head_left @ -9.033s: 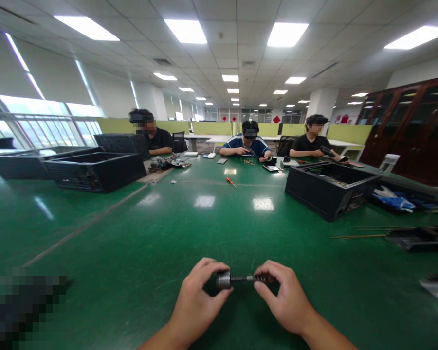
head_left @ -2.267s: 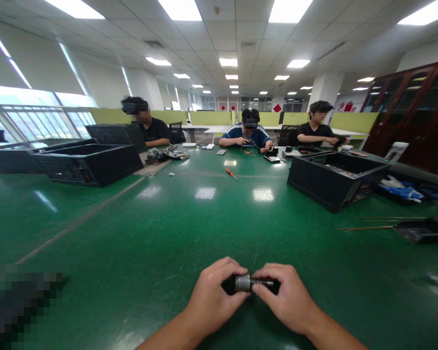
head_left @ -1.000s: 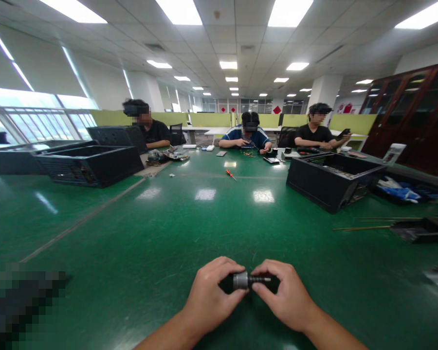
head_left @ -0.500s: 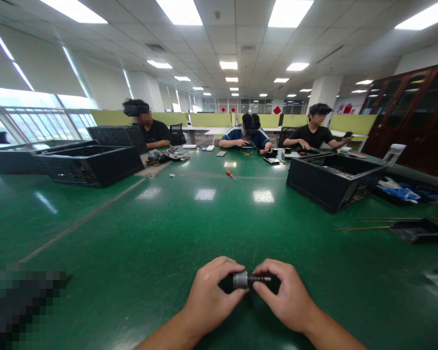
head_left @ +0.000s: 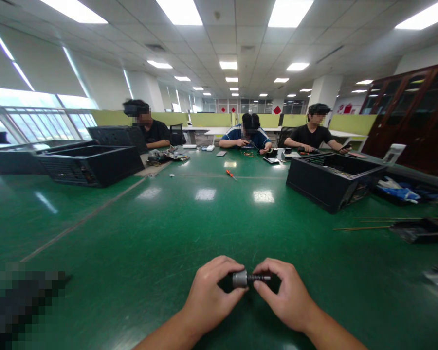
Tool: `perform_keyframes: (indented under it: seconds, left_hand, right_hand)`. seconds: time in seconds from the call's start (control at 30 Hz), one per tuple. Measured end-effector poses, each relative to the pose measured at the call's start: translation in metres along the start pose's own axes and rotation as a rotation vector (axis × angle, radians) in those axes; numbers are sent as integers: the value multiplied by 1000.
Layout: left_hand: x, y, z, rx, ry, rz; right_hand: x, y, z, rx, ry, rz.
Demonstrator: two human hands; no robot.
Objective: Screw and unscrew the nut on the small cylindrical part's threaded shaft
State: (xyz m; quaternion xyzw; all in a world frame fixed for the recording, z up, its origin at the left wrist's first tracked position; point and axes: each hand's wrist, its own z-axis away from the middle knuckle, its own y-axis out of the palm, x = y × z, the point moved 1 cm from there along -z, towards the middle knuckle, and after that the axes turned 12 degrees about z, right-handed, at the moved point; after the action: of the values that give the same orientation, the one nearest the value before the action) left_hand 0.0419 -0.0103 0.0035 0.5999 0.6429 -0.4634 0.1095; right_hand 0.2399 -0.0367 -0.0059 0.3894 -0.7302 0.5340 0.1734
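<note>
Green worktop (head_left: 204, 218) fills a bright office. Just above its near edge, the left hand (head_left: 211, 299) pinches a small metal cylinder (head_left: 240, 279) in its fingertips, while the right hand (head_left: 286, 299) pinches its dark shaft (head_left: 261, 278). The piece looks rigid, light and smooth, and likely to slip unless held at both ends.

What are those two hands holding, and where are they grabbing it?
A small metal part: the left hand grips its silver barrel end, the right hand pinches its thin dark shaft.

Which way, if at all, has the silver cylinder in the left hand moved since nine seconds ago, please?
Yes. The silver cylinder shifted right, toward the right hand: earlier left of the orange screwdriver, now right of it.
</note>
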Motion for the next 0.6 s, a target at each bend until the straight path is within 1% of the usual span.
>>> perform_keyframes:
  seconds: [0.6]
  left_hand:
    - [0,-3,0,-12,-1,-12]
  right_hand:
    - [2,-3,0,2,18,11]
